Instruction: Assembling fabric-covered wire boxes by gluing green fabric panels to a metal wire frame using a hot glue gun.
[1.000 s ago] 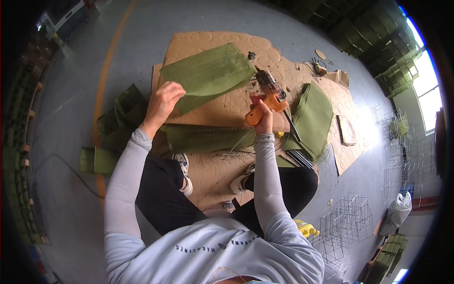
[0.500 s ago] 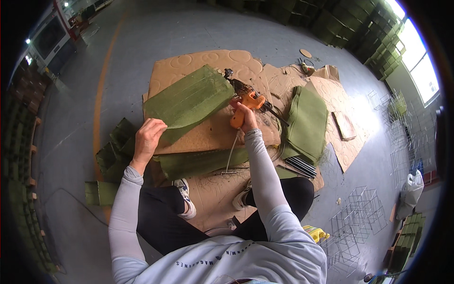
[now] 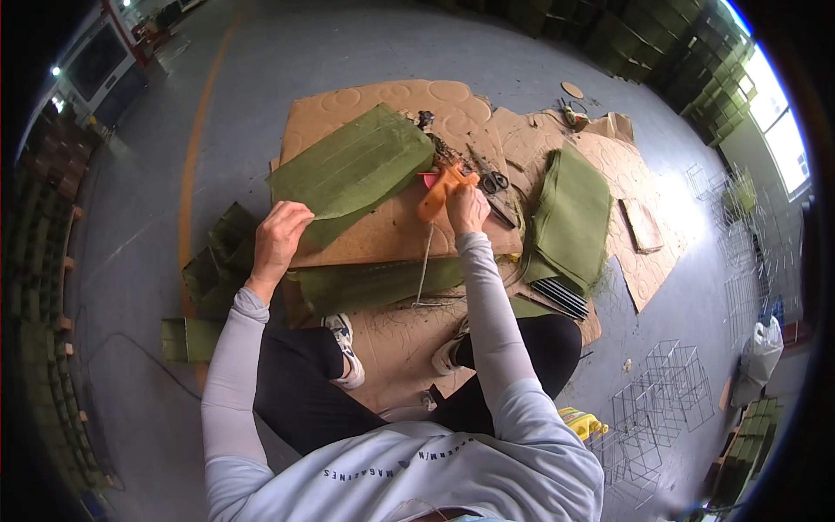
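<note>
With its fingertips pinched, my left hand [image 3: 280,233] grips the near edge of a flat green fabric piece [image 3: 357,170]. That piece is partly raised over a cardboard-topped work surface [image 3: 391,244]. My right hand [image 3: 468,209] is closed at the rear of an orange hot glue gun [image 3: 444,189], whose handle points toward me and trails a pale cord. Exactly how the fingers wrap round the gun is partly hidden. Black-handled scissors [image 3: 494,182] lie just right of the gun, beside dark glue residue [image 3: 448,152].
A stack of green fabric sheets [image 3: 570,213] lies at right, with several black sticks [image 3: 561,297] at its near end. Green fabric boxes [image 3: 209,270] stand at left. Wire frames [image 3: 665,387] and a yellow packet [image 3: 581,424] are on the floor at right.
The glue gun has turned and shifted slightly left and nearer, and my right hand now holds its rear instead of its handle. The scissors have come into view. My left hand keeps its pinch.
</note>
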The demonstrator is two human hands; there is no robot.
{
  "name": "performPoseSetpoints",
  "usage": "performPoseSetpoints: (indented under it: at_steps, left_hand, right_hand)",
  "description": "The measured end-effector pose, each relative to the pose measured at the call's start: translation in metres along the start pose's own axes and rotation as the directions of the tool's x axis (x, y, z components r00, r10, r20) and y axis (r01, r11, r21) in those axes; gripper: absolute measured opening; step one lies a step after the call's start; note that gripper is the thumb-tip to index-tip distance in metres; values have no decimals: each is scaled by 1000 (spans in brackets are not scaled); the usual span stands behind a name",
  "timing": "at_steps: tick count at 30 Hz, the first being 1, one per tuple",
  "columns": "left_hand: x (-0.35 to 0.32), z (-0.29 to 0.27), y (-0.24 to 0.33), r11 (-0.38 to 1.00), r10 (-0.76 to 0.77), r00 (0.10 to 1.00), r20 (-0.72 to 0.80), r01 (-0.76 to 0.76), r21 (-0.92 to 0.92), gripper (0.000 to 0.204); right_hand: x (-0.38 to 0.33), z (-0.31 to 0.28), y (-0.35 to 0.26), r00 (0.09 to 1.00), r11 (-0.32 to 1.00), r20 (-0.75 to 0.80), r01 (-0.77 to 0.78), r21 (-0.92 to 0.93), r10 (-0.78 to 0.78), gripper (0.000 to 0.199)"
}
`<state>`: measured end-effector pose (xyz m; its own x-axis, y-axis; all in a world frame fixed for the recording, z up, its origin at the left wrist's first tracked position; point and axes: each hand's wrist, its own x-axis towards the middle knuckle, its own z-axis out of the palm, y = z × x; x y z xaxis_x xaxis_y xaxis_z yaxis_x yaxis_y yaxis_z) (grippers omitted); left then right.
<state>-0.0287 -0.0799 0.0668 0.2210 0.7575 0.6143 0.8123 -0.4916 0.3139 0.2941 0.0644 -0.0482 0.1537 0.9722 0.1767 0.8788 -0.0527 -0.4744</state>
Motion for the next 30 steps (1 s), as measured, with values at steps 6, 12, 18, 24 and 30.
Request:
performPoseSetpoints:
  at_steps: [6, 12, 18, 24, 30]
  left_hand:
    - [5, 5, 8, 999, 34, 999, -15, -35, -25, 13]
    - [6, -6, 12, 994, 92, 995, -25, -90, 65, 14]
    - [-19, -31, 5, 983, 88, 996, 7, -88, 164, 16]
    - [-38, -35, -5, 851, -480, 869, -119, 427, -306, 12]
    - [-62, -2, -39, 381, -724, 662, 193, 617, -689, 29]
  right_hand:
    - [24, 17, -6, 846, 740, -352, 525, 420, -401, 29]
    - [9, 36, 15, 943, 510, -109, 266, 818, -316, 50]
    - [-22, -33, -59, 860, 735, -463, 453, 504, -212, 22]
    - [-94, -70, -137, 417, 379, -297, 908, 177, -859, 39]
    - [-127, -38, -181, 339, 317, -197, 939, 136, -920, 38]
